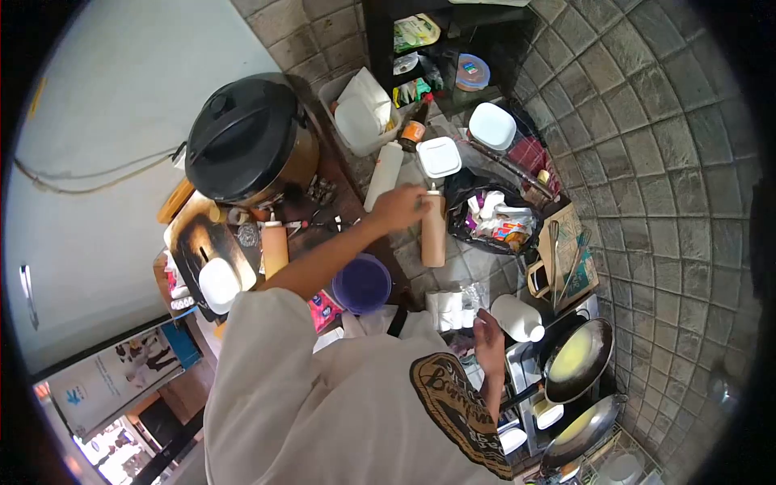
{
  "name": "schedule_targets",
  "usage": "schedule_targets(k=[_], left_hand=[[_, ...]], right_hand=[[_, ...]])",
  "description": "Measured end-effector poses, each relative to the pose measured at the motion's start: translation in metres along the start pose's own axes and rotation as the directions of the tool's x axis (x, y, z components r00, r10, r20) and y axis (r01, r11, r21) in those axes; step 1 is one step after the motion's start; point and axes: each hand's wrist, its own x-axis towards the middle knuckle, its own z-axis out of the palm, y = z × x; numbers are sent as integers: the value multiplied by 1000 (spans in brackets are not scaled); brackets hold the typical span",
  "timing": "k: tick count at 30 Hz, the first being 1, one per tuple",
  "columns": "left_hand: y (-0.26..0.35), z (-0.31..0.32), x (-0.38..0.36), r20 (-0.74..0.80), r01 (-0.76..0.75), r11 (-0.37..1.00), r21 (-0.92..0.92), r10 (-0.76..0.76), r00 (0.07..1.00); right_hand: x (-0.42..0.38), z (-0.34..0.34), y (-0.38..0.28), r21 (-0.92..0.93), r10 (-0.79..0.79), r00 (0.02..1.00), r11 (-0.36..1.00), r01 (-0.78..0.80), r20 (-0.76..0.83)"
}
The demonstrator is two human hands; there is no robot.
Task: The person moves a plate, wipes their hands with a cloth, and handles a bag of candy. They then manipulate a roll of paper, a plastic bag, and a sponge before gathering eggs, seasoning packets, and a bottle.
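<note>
My left hand (400, 208) reaches out across the counter, its fingers closed on the upper part of a squeeze bottle (433, 238) filled with light brown sauce, just below the nozzle. Left of it, a white squeeze bottle (383, 176) leans at an angle. My right hand (488, 343) is held lower, near my body, fingers loosely extended and apparently holding nothing. Beside it are a white plastic jug (516, 318) and a pack of white rolls (449, 310). Below my left forearm sits a purple tub (361, 283).
Two pans (579, 360) with pale yellow contents stand at the lower right. A large black-lidded pot (246, 141) occupies the upper left. A black-lined bin (493, 217), white-lidded containers (439, 157) and a dark sauce bottle (414, 128) surround the squeeze bottles. Tiled wall borders the right.
</note>
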Motion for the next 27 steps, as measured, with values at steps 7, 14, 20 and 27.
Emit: schedule_targets(k=[7,14,20,27], left_hand=[[-42,35,81,-28,208,955,212,-207,978],[-55,63,111,163,-136,826,547,55,985],[-52,60,118,221,-159,822,547,42,974],[-55,61,119,305,-146,807,572,-44,951]], right_hand=[[-12,-3,8,-234,-101,990,969,77,-96],[-23,4,31,-123,77,987,988,-95,-143],[-4,11,47,-39,146,988,988,-149,-58],[29,8,20,-68,156,987,986,-154,26]])
